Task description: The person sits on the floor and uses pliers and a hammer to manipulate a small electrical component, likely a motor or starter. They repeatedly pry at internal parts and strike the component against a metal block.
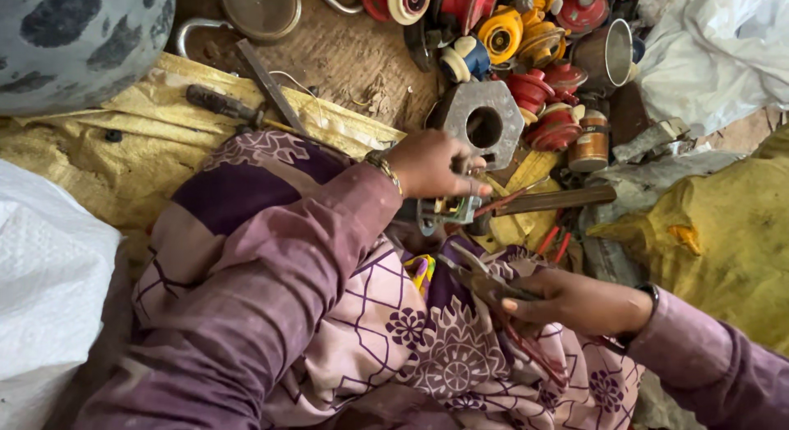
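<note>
My left hand reaches forward over my lap and pinches a small metal part with brass bits, just below a grey hexagonal metal block with a round hole. Lower down, my right hand grips a pair of pliers with red handles, jaws pointing up-left toward the small part. Both arms wear purple sleeves. My lap is covered by patterned purple and pink cloth.
A heap of red and yellow spools and round parts lies at the top. A metal cup, a brown tin, a screwdriver, a flat file, yellow sacking and white bags surround me.
</note>
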